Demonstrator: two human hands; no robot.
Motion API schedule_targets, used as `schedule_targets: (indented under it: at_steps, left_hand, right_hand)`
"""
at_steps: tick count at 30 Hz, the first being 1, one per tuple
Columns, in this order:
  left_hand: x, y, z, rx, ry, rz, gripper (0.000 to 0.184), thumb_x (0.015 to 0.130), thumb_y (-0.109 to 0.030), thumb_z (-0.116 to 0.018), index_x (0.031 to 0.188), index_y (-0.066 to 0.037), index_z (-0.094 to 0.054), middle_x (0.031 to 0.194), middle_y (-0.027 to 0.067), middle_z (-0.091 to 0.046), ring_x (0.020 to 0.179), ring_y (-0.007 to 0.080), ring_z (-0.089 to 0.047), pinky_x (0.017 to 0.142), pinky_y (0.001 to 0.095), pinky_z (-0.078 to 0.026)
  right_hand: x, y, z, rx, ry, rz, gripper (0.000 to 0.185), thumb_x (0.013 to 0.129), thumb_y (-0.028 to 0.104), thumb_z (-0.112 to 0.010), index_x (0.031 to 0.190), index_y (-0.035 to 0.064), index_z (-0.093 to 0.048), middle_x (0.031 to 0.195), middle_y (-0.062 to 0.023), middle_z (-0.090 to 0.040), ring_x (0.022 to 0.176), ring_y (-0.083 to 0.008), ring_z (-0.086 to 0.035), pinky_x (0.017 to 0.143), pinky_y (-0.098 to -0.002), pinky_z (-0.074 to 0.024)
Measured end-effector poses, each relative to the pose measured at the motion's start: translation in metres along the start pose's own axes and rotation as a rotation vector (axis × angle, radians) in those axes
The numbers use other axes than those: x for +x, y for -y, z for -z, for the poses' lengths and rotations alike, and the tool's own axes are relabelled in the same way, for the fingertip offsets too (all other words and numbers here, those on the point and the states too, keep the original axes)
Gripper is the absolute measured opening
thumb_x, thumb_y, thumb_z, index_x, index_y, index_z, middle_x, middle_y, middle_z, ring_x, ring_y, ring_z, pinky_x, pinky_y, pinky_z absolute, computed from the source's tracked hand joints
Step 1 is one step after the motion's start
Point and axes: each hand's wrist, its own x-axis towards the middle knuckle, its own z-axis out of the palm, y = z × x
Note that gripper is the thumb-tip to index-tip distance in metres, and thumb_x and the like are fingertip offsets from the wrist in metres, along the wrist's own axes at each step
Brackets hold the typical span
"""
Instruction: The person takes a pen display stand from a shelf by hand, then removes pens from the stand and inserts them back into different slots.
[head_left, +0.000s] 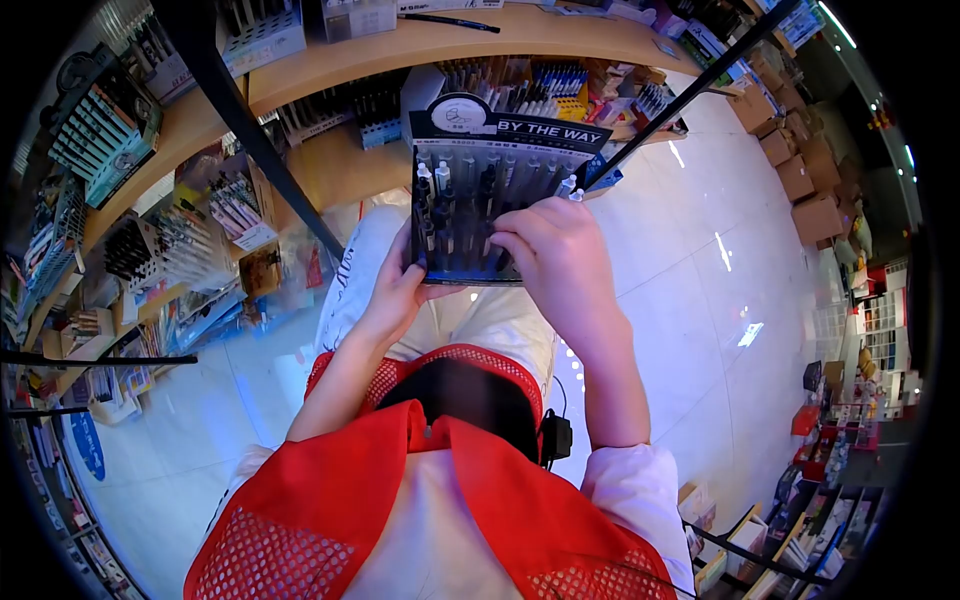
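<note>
A dark pen display box [430,125] with a "BY THE WAY" header stands tilted in front of my lap. Several pens [444,180], dark and clear-topped, stand in rows inside it. My left hand [400,290] grips the box's lower left corner, thumb on the front edge and fingers underneath. My right hand [560,250] is at the right half of the box, thumb and forefinger pinched together on a dark pen among the rows. This hand covers the lower right of the box. Clear pen ends [568,186] show just above its knuckles.
A curved wooden shelf [400,55] with pen boxes runs ahead and to the left, with black posts [245,120] close by. Pen racks [235,205] fill the left shelves. Cardboard boxes [815,170] are stacked at right beyond the tiled floor [700,290].
</note>
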Motion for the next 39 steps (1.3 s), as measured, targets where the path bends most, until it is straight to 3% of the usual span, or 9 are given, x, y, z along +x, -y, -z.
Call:
schedule_targets:
  at_steps: [4, 8, 14, 23, 29, 32, 39]
  left_hand:
    - [0.0, 0.006, 0.005, 0.028, 0.034, -0.014, 0.065, 0.085, 0.007, -0.029, 0.145, -0.011, -0.012, 0.139, 0.0142, -0.034, 0.121, 0.0301, -0.047, 0.089, 0.0458, -0.051]
    - [0.0, 0.016, 0.011, 0.069, 0.012, -0.014, 0.066, 0.085, 0.007, -0.031, 0.145, -0.011, -0.011, 0.14, 0.0139, -0.033, 0.123, 0.0297, -0.045, 0.089, 0.0455, -0.051]
    - [0.0, 0.02, 0.012, 0.087, 0.032, -0.042, 0.065, 0.086, 0.006, -0.033, 0.145, -0.01, -0.012, 0.141, 0.0124, -0.032, 0.125, 0.0276, -0.042, 0.09, 0.0453, -0.05]
    - [0.001, 0.019, 0.007, 0.106, -0.001, -0.062, 0.067, 0.085, 0.008, -0.033, 0.145, -0.01, -0.011, 0.141, 0.0119, -0.032, 0.124, 0.0272, -0.044, 0.089, 0.0437, -0.05]
    - [0.001, 0.02, 0.006, 0.105, -0.016, -0.066, 0.066, 0.085, 0.008, -0.032, 0.145, -0.011, -0.012, 0.141, 0.0117, -0.032, 0.124, 0.0274, -0.044, 0.09, 0.0445, -0.05]
    - [0.001, 0.02, 0.007, 0.071, -0.012, -0.042, 0.067, 0.085, 0.008, -0.032, 0.145, -0.011, -0.012, 0.141, 0.0115, -0.032, 0.123, 0.0273, -0.045, 0.091, 0.0454, -0.049]
    - [0.0, 0.02, 0.007, 0.07, -0.012, -0.039, 0.068, 0.084, 0.01, -0.031, 0.145, -0.012, -0.012, 0.141, 0.0113, -0.032, 0.124, 0.0278, -0.044, 0.091, 0.0458, -0.049]
  right_hand:
    - [0.002, 0.005, 0.012, 0.039, -0.189, 0.024, 0.015, 0.064, 0.006, -0.071, 0.076, 0.0065, -0.062, 0.072, -0.0043, -0.062, 0.068, -0.0212, -0.058, 0.061, -0.0323, -0.0415]
    - [0.003, 0.006, 0.027, 0.016, -0.15, 0.11, 0.016, 0.065, 0.007, -0.072, 0.077, 0.0072, -0.061, 0.071, -0.0024, -0.062, 0.066, -0.0191, -0.057, 0.06, -0.0319, -0.0399]
    - [-0.01, 0.0, 0.009, 0.036, -0.096, 0.074, 0.015, 0.067, 0.01, -0.072, 0.075, 0.0089, -0.06, 0.071, 0.0002, -0.062, 0.066, -0.0163, -0.057, 0.063, -0.0294, -0.0381]
    - [-0.015, -0.014, -0.008, -0.006, -0.199, 0.057, 0.015, 0.067, 0.01, -0.072, 0.075, 0.0108, -0.059, 0.071, 0.0018, -0.063, 0.063, -0.0135, -0.057, 0.063, -0.0288, -0.0365]
    - [-0.017, -0.009, -0.004, -0.01, -0.051, 0.032, 0.016, 0.067, 0.007, -0.071, 0.079, 0.009, -0.06, 0.072, 0.0, -0.062, 0.067, -0.0173, -0.057, 0.067, -0.0288, -0.0396]
    - [-0.018, -0.008, -0.008, 0.077, -0.132, -0.051, 0.018, 0.067, 0.003, -0.07, 0.081, 0.0074, -0.061, 0.071, -0.0021, -0.061, 0.069, -0.0207, -0.056, 0.071, -0.0309, -0.0422]
    - [-0.017, -0.012, -0.012, 0.144, -0.169, 0.053, 0.019, 0.065, 0.001, -0.069, 0.083, 0.0054, -0.063, 0.081, -0.004, -0.062, 0.069, -0.0232, -0.058, 0.07, -0.0327, -0.045]
